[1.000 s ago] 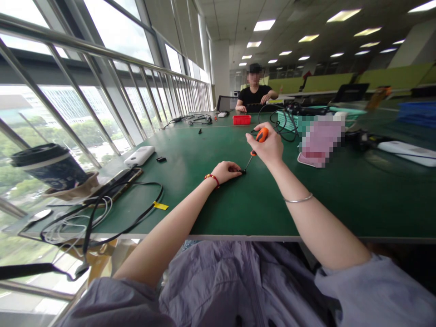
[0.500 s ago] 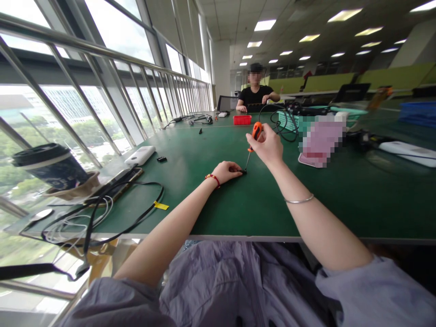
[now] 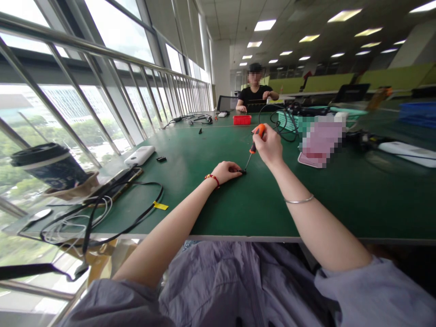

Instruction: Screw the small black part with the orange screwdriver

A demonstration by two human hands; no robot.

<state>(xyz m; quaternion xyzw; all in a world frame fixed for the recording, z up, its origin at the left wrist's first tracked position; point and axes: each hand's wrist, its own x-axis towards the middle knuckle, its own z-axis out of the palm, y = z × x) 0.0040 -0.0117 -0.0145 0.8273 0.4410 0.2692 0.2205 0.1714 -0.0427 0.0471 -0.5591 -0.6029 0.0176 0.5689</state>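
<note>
My left hand [image 3: 227,172] rests on the green table [image 3: 272,213], its fingers closed on a small black part [image 3: 242,171] that lies against the tabletop. Most of that part is hidden by the fingers, and its kind cannot be made out. Up and to the right, my right hand [image 3: 270,144] grips the orange and black handle of a screwdriver [image 3: 259,131]. The screwdriver leans, with its metal shaft pointing down and left. Its tip meets the black part, or sits just beside it.
On the left are a white power bank [image 3: 139,156], a small black piece [image 3: 161,159], a lidded paper cup [image 3: 49,165] and looped cables [image 3: 136,222]. A red box [image 3: 242,120], teal basket [image 3: 288,121] and pink phone [image 3: 322,143] lie further off. A person [image 3: 255,93] sits opposite.
The screwdriver handle has tilted slightly to the right, and my right hand's grip on it has shifted. My left hand and the black part have stayed in place.
</note>
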